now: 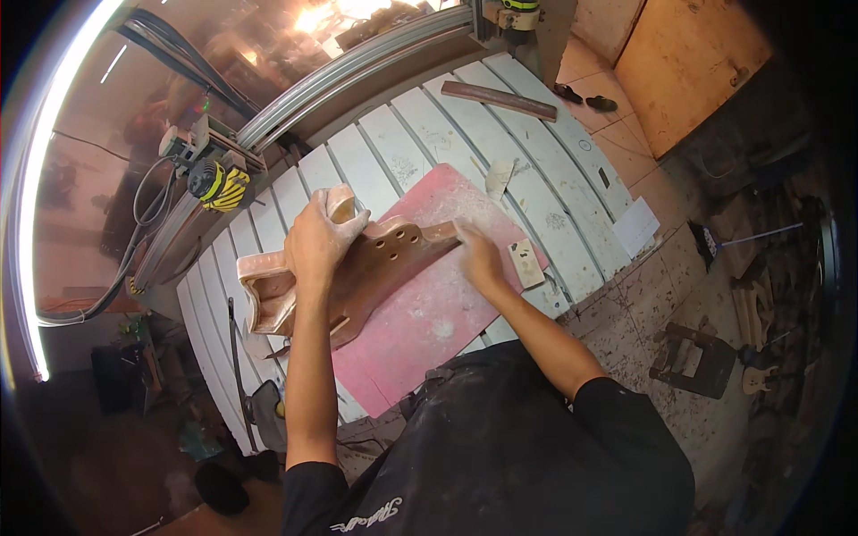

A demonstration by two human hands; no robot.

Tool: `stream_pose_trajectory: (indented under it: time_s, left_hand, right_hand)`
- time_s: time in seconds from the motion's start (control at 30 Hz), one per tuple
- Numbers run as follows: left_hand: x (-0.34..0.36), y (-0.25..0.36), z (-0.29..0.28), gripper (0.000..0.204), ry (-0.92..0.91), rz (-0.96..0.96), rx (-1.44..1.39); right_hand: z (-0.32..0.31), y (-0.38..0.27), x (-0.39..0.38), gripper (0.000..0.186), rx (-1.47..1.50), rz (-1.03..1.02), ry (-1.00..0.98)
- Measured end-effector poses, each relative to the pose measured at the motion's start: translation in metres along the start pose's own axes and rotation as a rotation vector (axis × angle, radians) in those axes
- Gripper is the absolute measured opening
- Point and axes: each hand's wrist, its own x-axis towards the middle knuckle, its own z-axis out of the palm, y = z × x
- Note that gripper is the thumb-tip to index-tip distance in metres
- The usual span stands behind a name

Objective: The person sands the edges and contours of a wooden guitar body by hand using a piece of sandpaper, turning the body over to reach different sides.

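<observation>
A person in a dark apron leans over a white slatted workbench (420,134). On it lies a pink mat (429,313), dusted pale. A brown wooden guitar body (375,263) with a cluster of drilled holes rests across the mat, its lighter edge hanging over the mat's left side. The left hand (317,241) lies on top of the body, fingers curled over its upper horn, gripping it. The right hand (481,259) presses on the body's right end; it is blurred, so its fingers cannot be told. A small wooden block (525,262) sits just beside that hand. A long dark strip of wood (499,99) lies farther back on the bench.
</observation>
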Motion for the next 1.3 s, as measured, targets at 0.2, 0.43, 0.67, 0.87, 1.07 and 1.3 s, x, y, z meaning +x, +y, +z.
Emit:
stream_pose_trajectory:
  time_s: [0.2,0.43,0.67,0.87,1.07,1.3]
  left_hand:
    - [-0.026,0.007,-0.002,0.061,0.049,-0.017,-0.028]
    - [-0.054,0.010,0.012,0.052,0.215,0.076,-0.025]
    - [-0.077,0.017,0.016,0.053,0.262,0.144,-0.001]
    - [-0.080,0.017,0.018,0.051,0.283,0.153,0.001]
    - [-0.077,0.018,0.020,0.052,0.283,0.162,-0.010]
    - [-0.077,0.022,0.015,0.050,0.266,0.151,-0.016]
  right_hand:
    - [-0.005,0.004,0.003,0.050,0.201,-0.170,-0.202]
    - [-0.011,0.001,-0.005,0.056,0.141,-0.110,-0.225]
    - [-0.013,-0.025,-0.021,0.059,0.223,-0.079,-0.213]
    - [-0.013,-0.033,-0.030,0.062,0.209,-0.118,-0.218]
    - [-0.019,-0.005,-0.013,0.066,0.052,-0.053,-0.108]
    - [-0.025,0.016,-0.008,0.067,0.051,-0.052,-0.117]
